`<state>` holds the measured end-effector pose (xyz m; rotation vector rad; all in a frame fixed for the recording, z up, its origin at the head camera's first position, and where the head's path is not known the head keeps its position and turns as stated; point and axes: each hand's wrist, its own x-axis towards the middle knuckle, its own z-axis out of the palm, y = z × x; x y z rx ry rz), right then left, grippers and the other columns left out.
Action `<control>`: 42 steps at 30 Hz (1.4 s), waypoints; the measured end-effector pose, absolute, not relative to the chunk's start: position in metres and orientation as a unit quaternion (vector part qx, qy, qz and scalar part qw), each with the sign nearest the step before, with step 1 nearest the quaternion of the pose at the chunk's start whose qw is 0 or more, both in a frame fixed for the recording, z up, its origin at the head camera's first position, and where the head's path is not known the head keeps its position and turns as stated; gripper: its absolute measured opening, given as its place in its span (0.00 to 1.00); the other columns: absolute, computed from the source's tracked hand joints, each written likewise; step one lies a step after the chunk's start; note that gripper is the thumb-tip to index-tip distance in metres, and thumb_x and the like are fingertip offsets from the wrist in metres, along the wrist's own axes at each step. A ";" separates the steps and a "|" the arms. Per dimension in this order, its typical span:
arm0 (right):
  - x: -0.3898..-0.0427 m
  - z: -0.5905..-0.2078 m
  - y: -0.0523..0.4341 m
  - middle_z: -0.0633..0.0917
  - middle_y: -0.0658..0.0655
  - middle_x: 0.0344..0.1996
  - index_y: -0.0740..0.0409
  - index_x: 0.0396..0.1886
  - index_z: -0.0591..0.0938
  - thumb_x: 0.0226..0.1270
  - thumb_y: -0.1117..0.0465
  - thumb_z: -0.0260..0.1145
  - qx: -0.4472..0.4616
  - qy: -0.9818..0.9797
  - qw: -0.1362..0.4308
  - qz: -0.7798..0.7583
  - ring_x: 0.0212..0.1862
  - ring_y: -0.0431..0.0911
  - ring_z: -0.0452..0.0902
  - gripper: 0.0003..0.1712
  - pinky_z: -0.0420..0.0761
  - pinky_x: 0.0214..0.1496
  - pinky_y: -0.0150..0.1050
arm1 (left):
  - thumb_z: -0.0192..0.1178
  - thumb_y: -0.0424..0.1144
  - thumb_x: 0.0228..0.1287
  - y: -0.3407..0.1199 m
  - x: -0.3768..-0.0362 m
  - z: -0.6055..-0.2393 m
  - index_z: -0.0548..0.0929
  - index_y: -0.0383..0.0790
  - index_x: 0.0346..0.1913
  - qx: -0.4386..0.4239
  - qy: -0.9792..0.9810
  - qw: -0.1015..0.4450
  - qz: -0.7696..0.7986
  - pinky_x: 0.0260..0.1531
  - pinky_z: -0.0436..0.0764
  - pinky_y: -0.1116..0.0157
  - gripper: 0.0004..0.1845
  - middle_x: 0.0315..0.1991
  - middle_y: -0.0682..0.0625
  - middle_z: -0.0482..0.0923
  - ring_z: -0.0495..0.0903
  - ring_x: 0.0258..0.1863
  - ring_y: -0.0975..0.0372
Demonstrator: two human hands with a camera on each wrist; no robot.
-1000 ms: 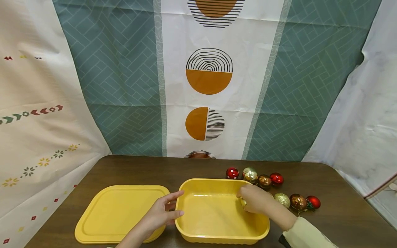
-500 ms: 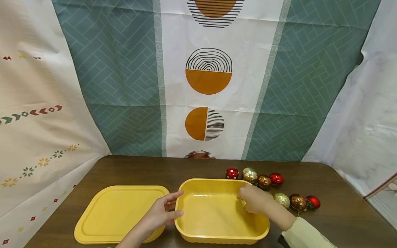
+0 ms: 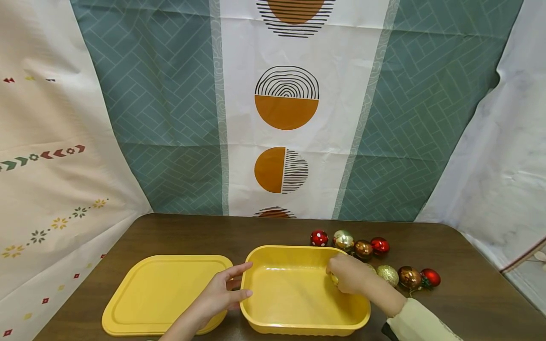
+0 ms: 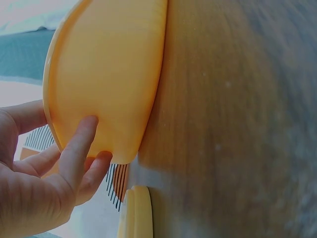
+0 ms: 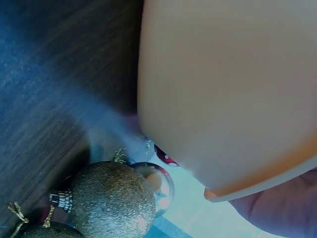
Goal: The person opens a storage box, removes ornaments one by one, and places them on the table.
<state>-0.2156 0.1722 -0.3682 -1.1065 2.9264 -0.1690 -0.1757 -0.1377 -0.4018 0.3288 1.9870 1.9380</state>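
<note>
A deep yellow plastic box (image 3: 294,303) stands on the table, its inside facing up. My left hand (image 3: 222,291) is at the box's left side. Its thumb and index finger reach the rim, while two other fingertips touch the outer wall (image 4: 109,74) in the left wrist view. Over the right wall my right hand (image 3: 347,274) reaches down into the box. It holds a shiny gold Christmas bauble (image 3: 334,279), mostly covered by the fingers. In the right wrist view the box wall (image 5: 223,89) hides most of that hand.
A flat yellow lid (image 3: 162,293) lies left of the box. Behind and right of the box are several baubles, among them a red dotted one (image 3: 319,238), a glittery gold one (image 3: 387,275) and a copper one (image 3: 410,277). A curtain (image 3: 179,118) hangs behind the table.
</note>
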 end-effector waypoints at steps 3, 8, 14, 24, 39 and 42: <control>-0.215 -0.368 0.173 0.73 0.48 0.13 0.61 0.17 0.80 0.34 0.80 0.63 -0.355 0.933 -0.005 -0.056 0.20 0.39 0.61 0.12 0.66 0.19 0.28 | 0.61 0.30 0.57 -0.138 -0.176 -0.402 0.57 0.29 0.67 0.116 0.699 0.173 0.684 0.34 0.82 0.52 0.36 0.57 0.29 0.63 0.76 0.48 0.51; -0.216 -0.367 0.176 0.69 0.45 0.14 0.57 0.12 0.74 0.33 0.79 0.62 -0.384 0.920 -0.030 -0.075 0.21 0.36 0.59 0.13 0.64 0.22 0.27 | 0.61 0.29 0.57 -0.138 -0.176 -0.402 0.57 0.29 0.67 0.118 0.697 0.173 0.686 0.34 0.82 0.52 0.36 0.57 0.29 0.63 0.76 0.47 0.50; -0.212 -0.354 0.183 0.78 0.47 0.24 0.58 0.21 0.80 0.38 0.76 0.68 -0.390 0.907 -0.061 -0.146 0.28 0.39 0.72 0.11 0.75 0.29 0.29 | 0.61 0.29 0.57 -0.138 -0.177 -0.404 0.57 0.29 0.67 0.118 0.694 0.173 0.689 0.34 0.82 0.52 0.35 0.57 0.29 0.63 0.76 0.48 0.50; -0.208 -0.346 0.233 0.83 0.55 0.38 0.62 0.39 0.84 0.39 0.69 0.75 -0.265 0.906 -0.165 -0.285 0.35 0.38 0.78 0.21 0.81 0.32 0.32 | 0.61 0.29 0.57 -0.138 -0.177 -0.404 0.58 0.29 0.66 0.120 0.695 0.171 0.688 0.34 0.82 0.52 0.35 0.57 0.30 0.64 0.76 0.48 0.50; -0.199 -0.354 0.344 0.77 0.26 0.34 0.61 0.41 0.84 0.44 0.53 0.76 -0.056 0.930 -0.201 -0.301 0.32 0.21 0.72 0.24 0.73 0.28 0.21 | 0.60 0.29 0.58 -0.138 -0.177 -0.403 0.57 0.29 0.67 0.118 0.691 0.177 0.691 0.35 0.81 0.52 0.35 0.58 0.28 0.62 0.75 0.49 0.49; -0.198 -0.359 0.363 0.74 0.23 0.33 0.64 0.43 0.83 0.45 0.52 0.75 -0.032 0.933 -0.197 -0.301 0.32 0.19 0.70 0.26 0.71 0.28 0.20 | 0.60 0.29 0.58 -0.138 -0.176 -0.403 0.57 0.29 0.67 0.118 0.693 0.173 0.689 0.34 0.82 0.52 0.35 0.58 0.29 0.63 0.75 0.49 0.49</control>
